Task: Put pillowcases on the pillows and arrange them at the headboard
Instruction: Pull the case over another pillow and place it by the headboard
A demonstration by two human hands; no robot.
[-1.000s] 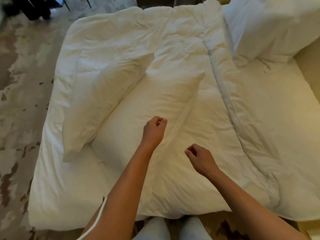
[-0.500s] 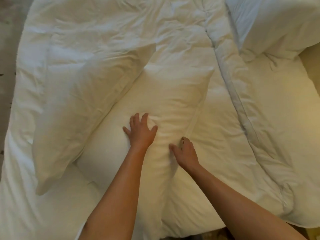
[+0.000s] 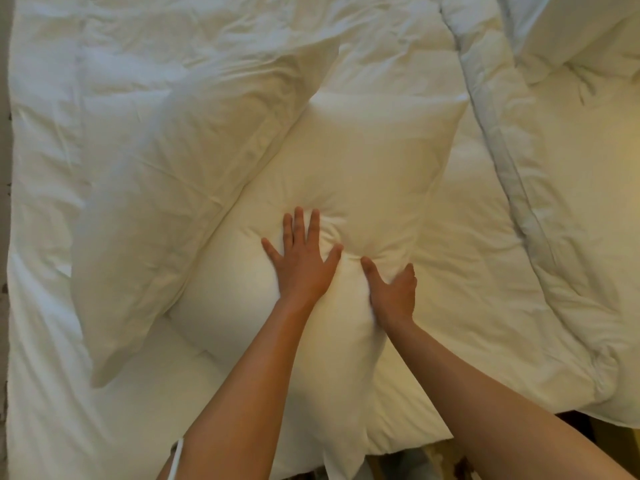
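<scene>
Along the far left edge of the view, a thin strip of floor borders a bed covered by a rumpled white duvet. Lying on the duvet toward the left is a white pillow, set at a slant with its near corner pointing down toward the viewer and its far end reaching up toward the middle of the bed. Just beside it, and partly tucked under its right edge, lies a second, cream-toned pillow in the centre of the view, running from near the foot edge of the bed upward. The person's left hand rests flat on this centre pillow with fingers straight and spread, pressing a dimple into the filling so that creases fan out from the fingertips. Just to its right, the right hand grips the same pillow along its right edge, thumb on top and fingers curled into the fabric, bunching it. Both bare forearms reach in from the bottom of the frame. Further right, a thick folded seam of the duvet runs diagonally down the bed. In the top right corner, another white pillow sits partly out of frame, well apart from the hands.
</scene>
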